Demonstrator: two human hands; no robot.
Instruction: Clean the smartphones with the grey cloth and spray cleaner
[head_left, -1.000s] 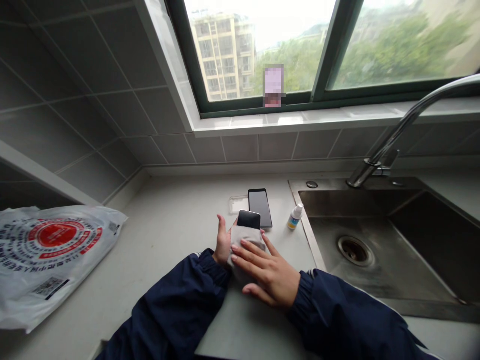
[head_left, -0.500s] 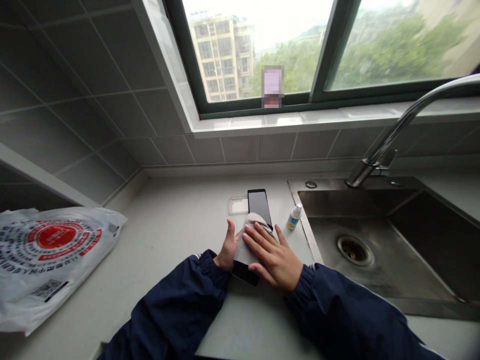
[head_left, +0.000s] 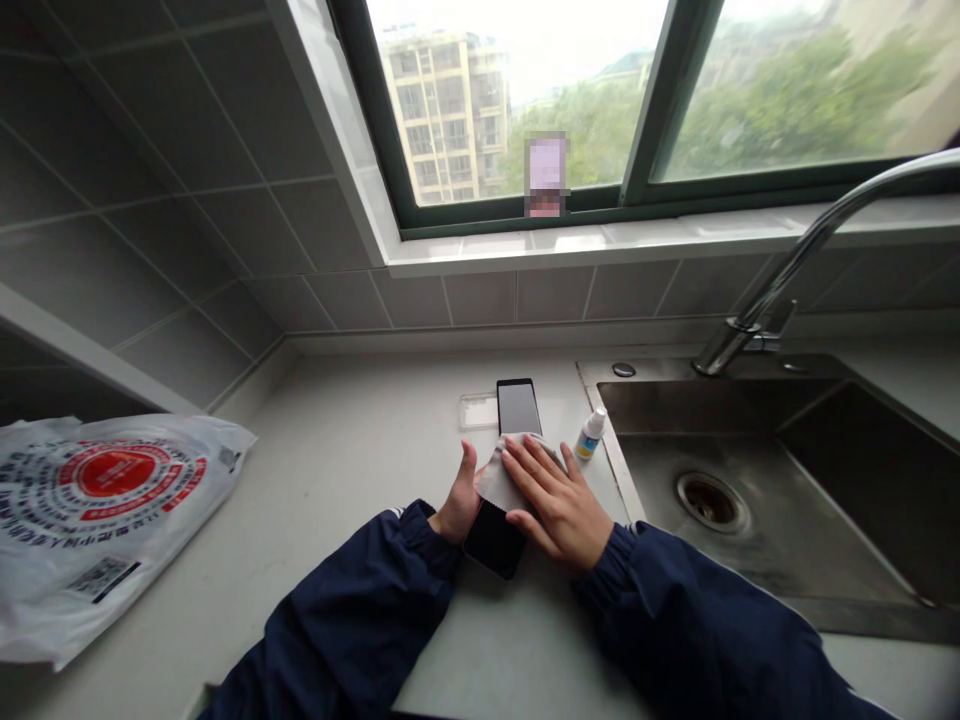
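Far to the left of the sink lies a white bag with red and dark print. Closer to the sink, but well apart from it, is the left hand. It holds the phone by the side away from the sink. The thumb sticks up and the fingers are mostly hidden, so I cannot tell how tight this grip is. A clear case lies on the tabletop, left of the sink.

The phone is left of the sink too, partly under a cloth. It is probably light, hard and stiff. Its glass may be slippery and could crack if dropped. The long sides look best to hold. The part that shows is black and smooth, with round corners. The cloth is pale grey and looks thin and soft, with a zigzag edge.

The other phone, also left of the sink, has a dark rim and a grey screen. The right hand, nearer the sink, grasps nothing: its fingers lie flat on the cloth. Just beside the sink stands a small white bottle.
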